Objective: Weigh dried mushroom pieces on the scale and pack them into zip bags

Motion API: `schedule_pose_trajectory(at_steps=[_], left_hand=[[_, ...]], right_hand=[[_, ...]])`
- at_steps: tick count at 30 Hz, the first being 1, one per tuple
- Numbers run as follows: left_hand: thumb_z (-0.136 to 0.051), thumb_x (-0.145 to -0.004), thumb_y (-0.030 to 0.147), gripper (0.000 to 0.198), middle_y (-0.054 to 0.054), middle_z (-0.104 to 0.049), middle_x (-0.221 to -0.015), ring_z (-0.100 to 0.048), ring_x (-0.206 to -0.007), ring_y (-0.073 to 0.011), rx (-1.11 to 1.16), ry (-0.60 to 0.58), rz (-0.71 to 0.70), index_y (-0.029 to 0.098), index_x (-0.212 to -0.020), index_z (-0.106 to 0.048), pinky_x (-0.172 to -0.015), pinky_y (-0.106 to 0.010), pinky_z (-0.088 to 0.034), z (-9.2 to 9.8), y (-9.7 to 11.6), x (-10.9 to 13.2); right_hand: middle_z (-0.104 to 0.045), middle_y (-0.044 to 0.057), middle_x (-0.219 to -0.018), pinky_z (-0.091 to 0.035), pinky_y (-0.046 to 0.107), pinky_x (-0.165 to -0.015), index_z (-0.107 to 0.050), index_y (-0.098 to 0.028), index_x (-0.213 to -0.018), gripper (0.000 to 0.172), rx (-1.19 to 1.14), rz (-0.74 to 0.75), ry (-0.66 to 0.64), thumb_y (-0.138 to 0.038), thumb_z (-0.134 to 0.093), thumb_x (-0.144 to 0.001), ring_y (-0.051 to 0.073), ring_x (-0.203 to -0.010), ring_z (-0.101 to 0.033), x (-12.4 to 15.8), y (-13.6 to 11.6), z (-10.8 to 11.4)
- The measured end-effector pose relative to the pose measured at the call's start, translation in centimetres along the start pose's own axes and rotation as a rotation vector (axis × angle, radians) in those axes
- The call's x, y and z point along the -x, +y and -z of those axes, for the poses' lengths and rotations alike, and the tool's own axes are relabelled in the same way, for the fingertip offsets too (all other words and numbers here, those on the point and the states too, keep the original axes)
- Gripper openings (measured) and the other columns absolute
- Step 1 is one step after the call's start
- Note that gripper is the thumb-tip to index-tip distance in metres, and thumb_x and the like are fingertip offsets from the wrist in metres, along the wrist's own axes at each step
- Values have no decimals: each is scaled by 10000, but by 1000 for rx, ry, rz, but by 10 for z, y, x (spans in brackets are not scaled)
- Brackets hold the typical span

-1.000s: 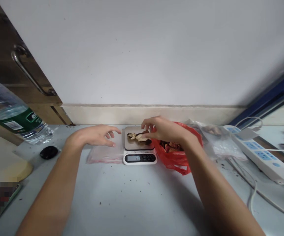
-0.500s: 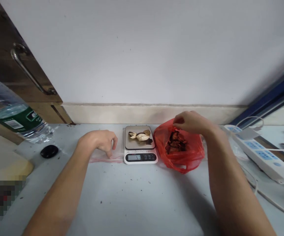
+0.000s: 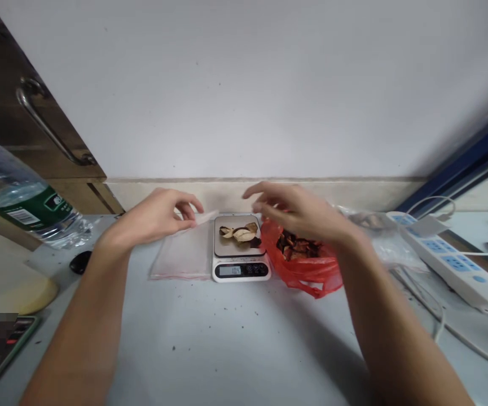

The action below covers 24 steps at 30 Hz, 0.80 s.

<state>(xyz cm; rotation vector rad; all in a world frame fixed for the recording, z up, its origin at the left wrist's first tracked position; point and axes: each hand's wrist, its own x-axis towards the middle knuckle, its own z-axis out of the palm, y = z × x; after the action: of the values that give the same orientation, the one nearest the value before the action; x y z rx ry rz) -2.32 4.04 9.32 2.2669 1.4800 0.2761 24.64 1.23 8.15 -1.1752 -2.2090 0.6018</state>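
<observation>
At the upper edge of a stack of clear plastic bags [image 3: 187, 254], my left hand [image 3: 161, 214] pinches the lifted edge of one bag between thumb and fingers. Beside the stack stands a white kitchen scale [image 3: 241, 261], its display reading about 10.4. Pale and dark dried slices [image 3: 241, 234] lie on its metal plate. My right hand [image 3: 288, 208] hovers over the back of an open red plastic bag [image 3: 307, 282], fingers apart and pointing left, holding nothing visible. Inside the red bag is a heap of dark dried slices [image 3: 297, 246], partly hidden by my right hand.
On the left are a large water bottle [image 3: 32, 203], a black round object [image 3: 80, 262] and a whitish container [image 3: 11, 270]. A white power strip [image 3: 455, 259] with cables and another clear bag [image 3: 396, 245] lie on the right. The wall [image 3: 244, 90] rises behind the scale.
My left hand has moved up to the bag stack's far edge and pinched it. My right hand has left the red bag's rim and moved left. The display rose from about 5.7.
</observation>
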Motion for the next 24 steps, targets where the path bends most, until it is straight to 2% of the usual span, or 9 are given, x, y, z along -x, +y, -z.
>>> schedule_pose_trajectory(at_steps=[2,5,8,11,14,17,20,23,24], left_hand=[[-592,-692,451,324,-48,-756,-839,-715,-783,-234,89,103,-26,235,-931,-622,-678,-305,-515,-2,9,2],[-626,-689,448,259,-22,-717,-784,-695,-730,-199,147,277,-91,244,-830,-550,-619,-269,-506,-8,18,4],[-621,-709,422,213,-7,-696,-766,-679,-733,-177,140,413,-144,239,-783,-540,-607,-247,-501,-11,24,6],[-635,-718,402,209,1,-701,-750,-674,-704,-167,167,420,-134,236,-801,-538,-628,-256,-514,-12,29,7],[-655,-723,384,228,9,-715,-750,-675,-657,-158,183,378,-86,237,-819,-509,-650,-272,-527,-13,32,6],[-642,-733,332,190,25,-701,-721,-675,-640,-151,165,399,-78,238,-809,-496,-653,-272,-539,-16,32,4],[-628,-739,287,147,23,-694,-735,-697,-717,-164,180,473,-125,237,-801,-504,-657,-259,-558,-20,33,3],[-642,-764,297,134,10,-708,-781,-706,-768,-174,189,527,-173,231,-842,-556,-674,-262,-578,-23,36,3],[-647,-784,321,140,4,-717,-802,-708,-776,-176,191,542,-192,228,-862,-577,-694,-273,-588,-24,37,3]], right_hand=[[-769,34,-1027,-531,291,-707,-660,-261,-1207,281,-81,55,-94,-305,-476,-999,168,-787,-711,-7,-7,-17],[-749,31,-841,-521,297,-669,-699,-215,-960,293,-100,54,-160,-377,-463,-1023,161,-663,-675,-15,-10,-38],[-696,30,-711,-512,300,-649,-645,-192,-779,314,-80,4,28,-411,-541,-979,164,-621,-648,-20,-9,-48],[-738,49,-908,-534,294,-666,-658,-198,-959,175,-164,67,199,-358,-593,-932,169,-721,-679,-21,-8,-48],[-747,52,-1027,-537,291,-707,-662,-224,-1057,198,-155,121,149,-349,-535,-972,174,-823,-690,-19,-7,-43],[-737,37,-884,-510,288,-694,-662,-213,-898,251,-81,116,104,-364,-491,-1002,162,-751,-657,-18,-4,-40],[-672,14,-703,-482,292,-664,-598,-206,-729,261,-7,87,127,-339,-568,-952,158,-653,-605,-19,-2,-44],[-648,-1,-703,-485,289,-673,-628,-207,-805,80,-3,32,230,-159,-584,-851,155,-644,-596,-22,-1,-50],[-654,2,-746,-492,287,-683,-655,-208,-881,159,-17,27,264,-103,-553,-818,152,-655,-598,-22,-1,-52]])
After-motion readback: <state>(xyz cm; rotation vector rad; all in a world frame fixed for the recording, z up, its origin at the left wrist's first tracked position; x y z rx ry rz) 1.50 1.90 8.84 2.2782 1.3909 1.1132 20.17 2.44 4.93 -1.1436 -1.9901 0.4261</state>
